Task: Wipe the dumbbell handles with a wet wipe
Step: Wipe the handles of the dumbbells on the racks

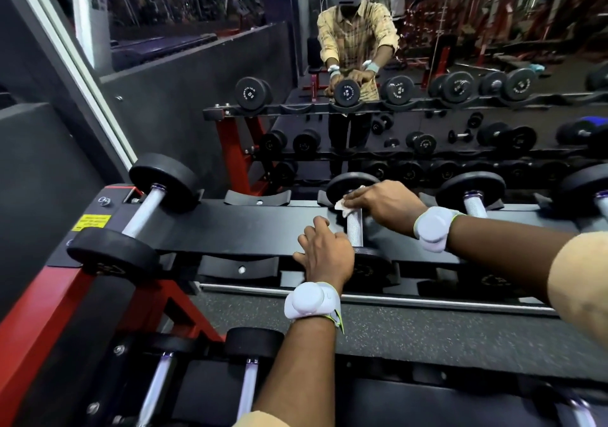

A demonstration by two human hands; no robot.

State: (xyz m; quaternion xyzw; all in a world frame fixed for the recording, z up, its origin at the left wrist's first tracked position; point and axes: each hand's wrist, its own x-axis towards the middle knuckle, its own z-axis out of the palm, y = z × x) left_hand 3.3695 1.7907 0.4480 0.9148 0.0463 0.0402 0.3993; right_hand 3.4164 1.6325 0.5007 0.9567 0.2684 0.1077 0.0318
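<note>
Your right hand (385, 201) pinches wet wipe (342, 206) against far end of dumbbell handle (354, 227), just below far weight head. Your left hand (324, 250) sits at near end of same handle, over front edge of rack (246, 226), fingers bent; cannot tell if it grips. This dumbbell lies in cradles mid-rack. Second dumbbell (144, 208) lies in cradles at rack's left end, third dumbbell (473, 201) toward right. Yellow sticker (91, 222) at rack's left end (writing too small to read).

The wet wipe (343, 205) is seen as white, the knurled dumbbell handle (355, 231) as silver. The rack (246, 226) is painted black and red, its label (91, 222) yellow.
</note>
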